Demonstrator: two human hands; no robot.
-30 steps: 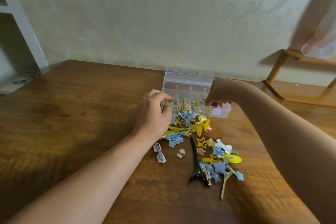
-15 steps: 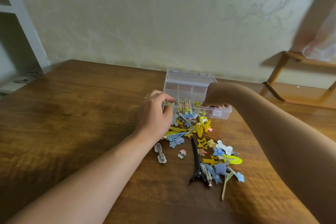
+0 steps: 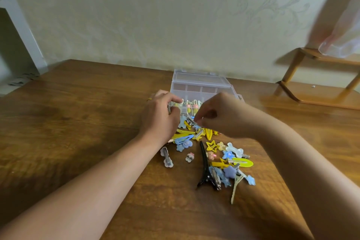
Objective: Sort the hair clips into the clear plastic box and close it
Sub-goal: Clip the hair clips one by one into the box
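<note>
A clear plastic box (image 3: 196, 87) stands open on the wooden table (image 3: 78, 122), its lid tipped back toward the wall; several clips lie in its front compartments. My left hand (image 3: 157, 117) grips the box's front left corner. My right hand (image 3: 222, 117) hovers just in front of the box over the pile of hair clips (image 3: 210, 152), thumb and fingertips pinched together over a small blue clip (image 3: 195, 125) at the pile's top; whether it is held I cannot tell. A long black clip (image 3: 205, 167) lies in the pile.
A small pale clip (image 3: 167, 157) and a tiny figure clip (image 3: 190, 157) lie apart, left of the pile. A wooden rack (image 3: 319, 84) stands at the table's far right by the wall, with a clear plastic bag (image 3: 342, 39) above it.
My right hand has left the box's right side and come down and left to the top of the clip pile. The left hand has stayed on the box corner.
</note>
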